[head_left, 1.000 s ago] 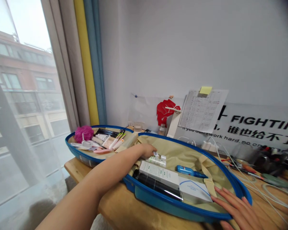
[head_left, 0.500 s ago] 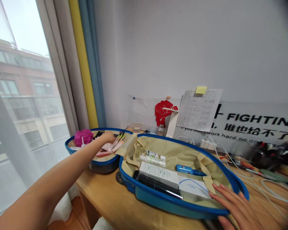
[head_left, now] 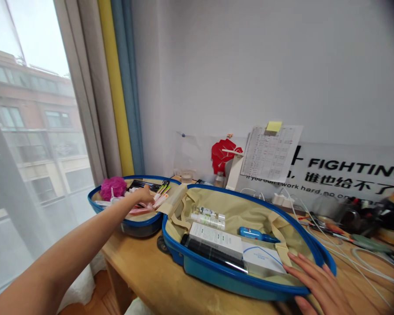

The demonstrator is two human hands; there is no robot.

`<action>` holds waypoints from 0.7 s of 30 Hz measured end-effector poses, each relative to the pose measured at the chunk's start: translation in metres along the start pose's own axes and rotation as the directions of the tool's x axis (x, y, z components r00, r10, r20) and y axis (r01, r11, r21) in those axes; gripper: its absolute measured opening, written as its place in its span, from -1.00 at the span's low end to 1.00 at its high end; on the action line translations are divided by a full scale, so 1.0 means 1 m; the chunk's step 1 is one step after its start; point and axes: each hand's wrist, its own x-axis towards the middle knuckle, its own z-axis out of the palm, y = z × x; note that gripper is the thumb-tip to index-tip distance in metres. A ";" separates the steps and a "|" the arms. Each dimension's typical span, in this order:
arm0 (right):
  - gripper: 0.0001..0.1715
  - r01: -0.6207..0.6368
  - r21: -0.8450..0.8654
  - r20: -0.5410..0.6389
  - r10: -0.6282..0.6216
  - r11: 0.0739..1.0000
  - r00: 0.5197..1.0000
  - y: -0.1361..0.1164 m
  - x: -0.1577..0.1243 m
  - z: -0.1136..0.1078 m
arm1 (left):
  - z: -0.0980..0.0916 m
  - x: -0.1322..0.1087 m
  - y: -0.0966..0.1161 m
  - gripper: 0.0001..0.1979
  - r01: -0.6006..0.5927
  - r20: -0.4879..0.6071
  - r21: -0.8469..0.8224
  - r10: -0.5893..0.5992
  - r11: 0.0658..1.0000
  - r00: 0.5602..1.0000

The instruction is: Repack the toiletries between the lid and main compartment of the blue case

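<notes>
An open blue suitcase (head_left: pixel 216 280) with a beige lining lies on the desk. My left hand (head_left: pixel 145 195) reaches into its left half, over a pink packet (head_left: pixel 159 200) and beside a black case (head_left: pixel 144 184). Its fingers are too small and hidden to show a grip. A purple bath puff (head_left: pixel 113 188) and toothbrushes (head_left: pixel 164 187) lie there too. My right hand (head_left: pixel 318 278) rests with fingers spread on the right half's near rim. Inside that half are white boxes (head_left: pixel 215 238), a black container (head_left: pixel 216 256), small bottles (head_left: pixel 210 218) and a blue bottle (head_left: pixel 254 234).
The wooden desk (head_left: pixel 144 267) ends at the left, near a curtain (head_left: pixel 88 87) and window. Cables (head_left: pixel 364 267) and clutter cover its right side. A white lamp stand (head_left: pixel 234 170) and a glass jar (head_left: pixel 219 179) stand behind the suitcase.
My left hand has shifted slightly left and down, from beside the black case to over the pink packet. My right hand stays on the rim.
</notes>
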 end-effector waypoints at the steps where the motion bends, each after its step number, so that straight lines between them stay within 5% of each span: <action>1: -0.53 -0.008 0.000 0.003 0.008 1.000 1.000 -0.001 0.000 0.000 | -0.002 -0.002 0.002 -0.61 0.001 -0.028 -0.015 -0.001 1.000 1.000; 5: -0.54 -0.024 0.009 0.029 0.023 1.000 0.999 -0.006 0.005 -0.004 | -0.020 -0.010 0.020 -0.36 -0.062 -0.163 -0.088 0.047 0.994 0.986; 10: -0.55 -0.068 0.032 0.048 0.066 0.997 0.997 -0.013 0.010 -0.011 | -0.044 -0.041 0.078 -0.20 -0.398 -0.262 -0.153 0.351 0.905 0.899; 15: -0.55 -0.083 0.044 0.057 0.081 0.996 0.995 -0.017 0.013 -0.019 | -0.033 -0.102 0.155 -0.19 -0.734 -0.197 -0.199 0.707 0.650 0.679; 17: -0.54 -0.099 0.050 0.065 0.096 0.994 0.993 -0.018 0.013 -0.020 | -0.020 -0.125 0.183 -0.18 -0.836 -0.111 -0.201 0.836 0.510 0.537; 19: -0.54 -0.106 0.056 0.067 0.102 0.993 0.993 -0.017 0.012 -0.019 | -0.005 -0.143 0.208 -0.17 -0.896 -0.010 -0.171 0.909 0.409 0.416; 21: -0.52 -0.112 0.061 0.077 0.107 0.992 0.991 -0.017 0.009 -0.016 | 0.008 -0.156 0.228 -0.15 -0.924 0.088 -0.121 0.931 0.364 0.355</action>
